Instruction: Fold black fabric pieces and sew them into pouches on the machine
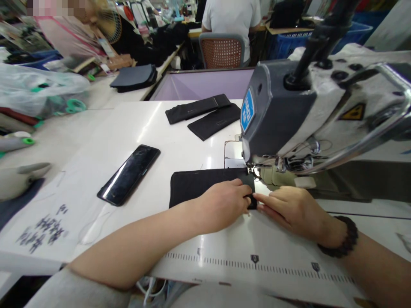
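Observation:
A folded black fabric piece point(192, 185) lies flat on the white sewing table, its far right corner at the needle area of a sewing machine point(279, 107). Over its right part rests my left hand point(224, 203), fingers bent and gripping near the right edge. The thumb and index finger of my right hand point(290, 211) meet at that same edge, holding its near corner; the other fingers are curled. My fingertips almost touch each other. The presser foot point(252, 170) sits at the fabric's far edge, and the exact stitching point is too small to make out.
Two folded black fabric pieces point(205, 109) lie farther back. A smartphone point(128, 175) is to the left, beside handwriting on the tabletop. A ruler strip point(224, 263) runs along the near edge. Beyond are a plastic bag point(35, 90), a chair point(222, 51) and other people.

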The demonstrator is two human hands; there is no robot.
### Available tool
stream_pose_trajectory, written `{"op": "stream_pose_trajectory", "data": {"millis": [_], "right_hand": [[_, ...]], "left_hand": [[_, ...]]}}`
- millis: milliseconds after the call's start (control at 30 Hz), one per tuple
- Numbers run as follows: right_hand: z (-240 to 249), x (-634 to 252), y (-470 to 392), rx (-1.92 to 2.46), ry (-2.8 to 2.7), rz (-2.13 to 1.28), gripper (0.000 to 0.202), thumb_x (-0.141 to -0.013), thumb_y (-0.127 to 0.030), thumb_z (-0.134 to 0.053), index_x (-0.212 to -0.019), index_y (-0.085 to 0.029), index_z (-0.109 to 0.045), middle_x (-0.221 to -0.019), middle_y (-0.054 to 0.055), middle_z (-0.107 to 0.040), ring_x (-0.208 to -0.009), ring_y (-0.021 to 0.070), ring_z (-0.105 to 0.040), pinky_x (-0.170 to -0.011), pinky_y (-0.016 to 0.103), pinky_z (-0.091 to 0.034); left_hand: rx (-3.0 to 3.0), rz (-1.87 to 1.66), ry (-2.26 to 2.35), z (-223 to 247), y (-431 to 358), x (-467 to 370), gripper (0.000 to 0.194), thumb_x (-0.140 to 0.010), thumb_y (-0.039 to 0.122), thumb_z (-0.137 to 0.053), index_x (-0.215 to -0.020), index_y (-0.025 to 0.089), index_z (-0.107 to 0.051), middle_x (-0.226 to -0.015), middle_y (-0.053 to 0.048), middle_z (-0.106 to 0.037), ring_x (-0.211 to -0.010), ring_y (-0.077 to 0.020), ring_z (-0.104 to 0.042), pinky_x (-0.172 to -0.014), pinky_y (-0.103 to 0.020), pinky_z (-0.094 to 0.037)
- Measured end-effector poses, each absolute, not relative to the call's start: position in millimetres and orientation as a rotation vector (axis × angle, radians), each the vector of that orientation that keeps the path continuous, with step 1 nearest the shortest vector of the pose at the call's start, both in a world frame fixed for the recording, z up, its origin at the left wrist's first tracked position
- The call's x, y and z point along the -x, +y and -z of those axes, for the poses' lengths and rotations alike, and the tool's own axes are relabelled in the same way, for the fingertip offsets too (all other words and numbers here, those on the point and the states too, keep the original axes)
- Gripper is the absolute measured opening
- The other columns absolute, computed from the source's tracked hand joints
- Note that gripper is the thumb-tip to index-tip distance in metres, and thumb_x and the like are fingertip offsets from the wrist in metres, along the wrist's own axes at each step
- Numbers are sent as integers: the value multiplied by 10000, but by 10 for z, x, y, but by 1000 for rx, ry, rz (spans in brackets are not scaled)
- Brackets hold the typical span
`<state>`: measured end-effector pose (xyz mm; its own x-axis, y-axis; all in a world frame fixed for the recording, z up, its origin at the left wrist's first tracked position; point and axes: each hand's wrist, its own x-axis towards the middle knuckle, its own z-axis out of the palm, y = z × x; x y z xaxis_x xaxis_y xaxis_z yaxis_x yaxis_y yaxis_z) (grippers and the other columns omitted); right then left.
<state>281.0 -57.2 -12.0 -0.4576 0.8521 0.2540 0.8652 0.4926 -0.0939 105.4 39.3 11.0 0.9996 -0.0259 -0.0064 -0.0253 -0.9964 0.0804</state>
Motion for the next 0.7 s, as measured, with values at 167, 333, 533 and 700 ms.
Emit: {"op": "stream_pose_trajectory", "data": {"millis": [167, 333, 533, 700], "right_hand": [[66, -2763, -633, 1337, -2534, 118, 282, -888, -278, -376, -882, -140, -622, -531, -7, -520, -496, 105, -459, -491, 271, -297], [78, -2758, -610, 1404, -2497, 110, 287, -891, -286, -372, -898, -138, -618, -538, -5, -533, -508, 110, -484, -498, 264, -299], [129, -2769, -568, 1569, -2416, 120, 326, -903, -314, -328, -924, -159, -614, -547, -5, -567, -488, 117, -508, -464, 266, -281], [160, -2756, -520, 1714, -2351, 208, 358, -907, -339, -297, -990, -166, -599, -592, 8, -616, -483, 117, -531, -442, 257, -279]], "left_hand": [[-3004, 75, -27, -228, 363, -1040, 101, -815, 129, -499, -808, 114, -599, -892, -76, -610, -820, -168, -549, -720, -268, -450], [-2984, 197, 65, -229, 378, -1057, 132, -818, 132, -478, -882, 108, -591, -997, -96, -600, -908, -188, -547, -757, -274, -463], [-2953, 86, 123, -153, 471, -1064, 178, -821, 95, -451, -956, 70, -563, -1087, -137, -559, -1029, -199, -512, -852, -282, -445], [-2935, 10, 171, -88, 586, -1077, 186, -810, 111, -478, -980, 76, -543, -1087, -125, -541, -1055, -206, -489, -870, -293, -443]]}}
